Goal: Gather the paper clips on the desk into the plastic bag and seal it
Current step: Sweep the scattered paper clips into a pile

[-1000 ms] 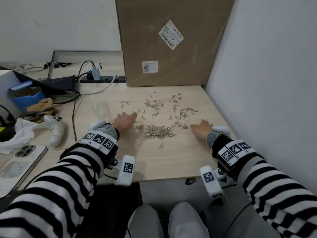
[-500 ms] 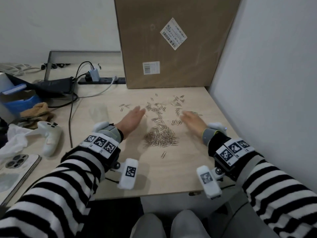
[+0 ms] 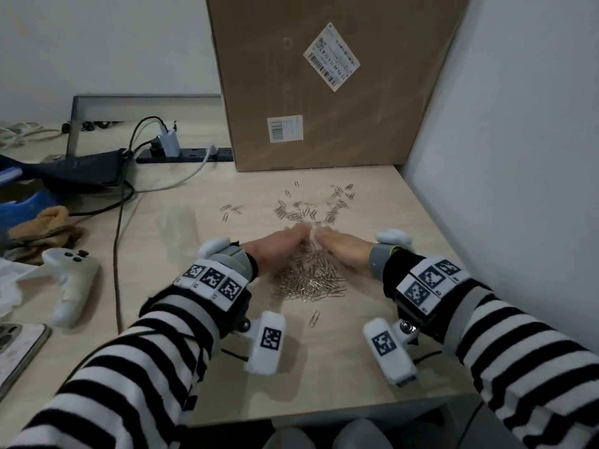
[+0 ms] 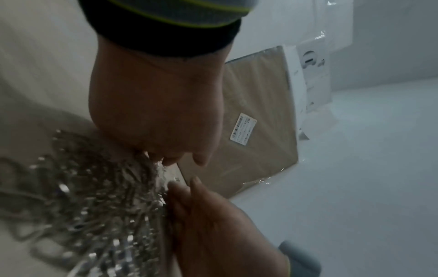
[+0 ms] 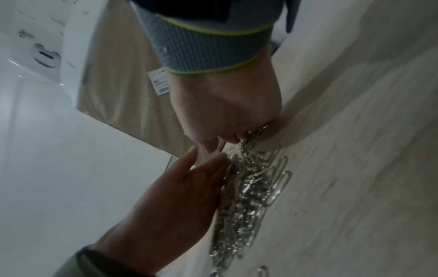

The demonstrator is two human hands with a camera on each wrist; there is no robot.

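Observation:
A heap of silver paper clips [image 3: 308, 280] lies on the pale wooden desk [image 3: 324, 367] between my two hands. My left hand [image 3: 299, 234] and right hand [image 3: 322, 235] stand on their edges, fingers stretched out, fingertips almost meeting behind the heap. In the left wrist view the left hand [image 4: 166, 157] presses against the paper clips [image 4: 94, 196]. In the right wrist view the right hand [image 5: 220, 142] does the same from the other side of the paper clips [image 5: 249, 187]. More loose clips [image 3: 308, 207] lie beyond the fingertips, and one single clip [image 3: 314, 318] lies nearer me. The clear plastic bag [image 3: 176, 225] lies flat to the left.
A tall cardboard box [image 3: 324, 82] stands at the back and a white wall [image 3: 518, 157] closes the right side. On the left are a white game controller [image 3: 69, 280], a phone [image 3: 16, 348], a brown cloth [image 3: 42, 225], a power strip [image 3: 184, 154] and cables.
Both hands have swept inward from wide apart until their fingertips nearly touch, pushing scattered clips together into a tighter heap between them.

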